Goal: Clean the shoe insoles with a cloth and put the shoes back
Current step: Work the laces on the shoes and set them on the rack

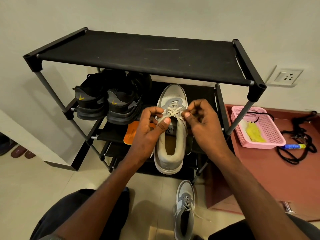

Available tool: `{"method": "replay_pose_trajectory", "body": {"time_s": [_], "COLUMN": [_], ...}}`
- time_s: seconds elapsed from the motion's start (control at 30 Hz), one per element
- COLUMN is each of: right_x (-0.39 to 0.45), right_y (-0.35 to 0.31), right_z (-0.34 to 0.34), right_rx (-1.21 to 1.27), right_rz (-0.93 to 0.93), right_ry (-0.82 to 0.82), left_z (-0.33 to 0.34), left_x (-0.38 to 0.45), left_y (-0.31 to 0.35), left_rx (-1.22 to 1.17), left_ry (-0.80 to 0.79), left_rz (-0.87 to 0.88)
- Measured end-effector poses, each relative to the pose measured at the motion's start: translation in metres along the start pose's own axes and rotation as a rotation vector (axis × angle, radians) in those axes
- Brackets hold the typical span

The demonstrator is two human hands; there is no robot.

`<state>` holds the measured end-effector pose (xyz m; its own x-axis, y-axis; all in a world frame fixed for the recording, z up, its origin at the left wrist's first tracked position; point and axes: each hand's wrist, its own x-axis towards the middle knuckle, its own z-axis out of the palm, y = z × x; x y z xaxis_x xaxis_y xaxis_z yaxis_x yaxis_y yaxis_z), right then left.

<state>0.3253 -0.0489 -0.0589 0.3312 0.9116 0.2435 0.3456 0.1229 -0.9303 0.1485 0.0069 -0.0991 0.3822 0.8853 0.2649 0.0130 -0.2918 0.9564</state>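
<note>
A grey and white sneaker (171, 149) rests heel towards me on the second shelf of the black shoe rack (138, 52). My left hand (152, 125) pinches its white laces on the left side. On the right side my right hand (202, 118) pinches a lace end. An orange insole (131, 134) lies on the shelf beside the sneaker, partly hidden by my left hand. The matching grey sneaker (185, 208) stands on the floor between my knees. A yellow cloth (255, 134) lies in a pink basket (273, 135) to the right.
A pair of black sneakers (110, 103) sits at the left of the same shelf. Black cords (301, 144) and a blue and yellow tube (292, 146) lie on the red step at the right. A wall socket (285, 77) is behind. Brown slippers (22, 151) lie far left.
</note>
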Motion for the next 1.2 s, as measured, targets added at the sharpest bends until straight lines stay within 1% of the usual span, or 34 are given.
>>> {"method": "replay_pose_trajectory", "body": {"time_s": [0.13,0.3,0.4,0.5,0.6,0.8,0.97,1.07,1.2], "right_x": [-0.003,0.001,0.002,-0.001,-0.005,-0.009,-0.007,-0.005,-0.006], "right_y": [0.003,0.003,0.002,-0.001,-0.004,-0.004,-0.003,-0.003,-0.001], "right_z": [0.003,0.007,0.008,0.007,0.003,-0.009,-0.004,0.000,0.001], "right_rx": [-0.036,-0.088,-0.110,-0.012,0.072,0.088,0.156,0.136,0.228], "right_rz": [-0.031,-0.047,-0.026,0.035,0.057,0.033,0.059,0.081,0.183], "right_ry": [-0.037,-0.010,-0.016,-0.027,-0.030,-0.172,-0.091,-0.052,-0.043], "left_z": [0.001,0.003,0.003,0.002,0.002,0.000,0.000,0.001,0.001], "left_x": [0.001,0.002,0.002,0.003,0.004,0.004,0.003,0.003,0.003], "left_y": [0.002,0.001,0.001,0.000,-0.001,0.001,0.004,0.003,0.002], "left_rx": [0.069,0.086,0.098,0.089,0.076,0.082,0.085,0.087,0.091], "left_ry": [0.016,0.021,0.016,0.016,0.028,0.022,0.021,0.019,0.011], "left_rz": [0.068,0.086,0.095,0.086,0.071,0.091,0.094,0.100,0.103]}}
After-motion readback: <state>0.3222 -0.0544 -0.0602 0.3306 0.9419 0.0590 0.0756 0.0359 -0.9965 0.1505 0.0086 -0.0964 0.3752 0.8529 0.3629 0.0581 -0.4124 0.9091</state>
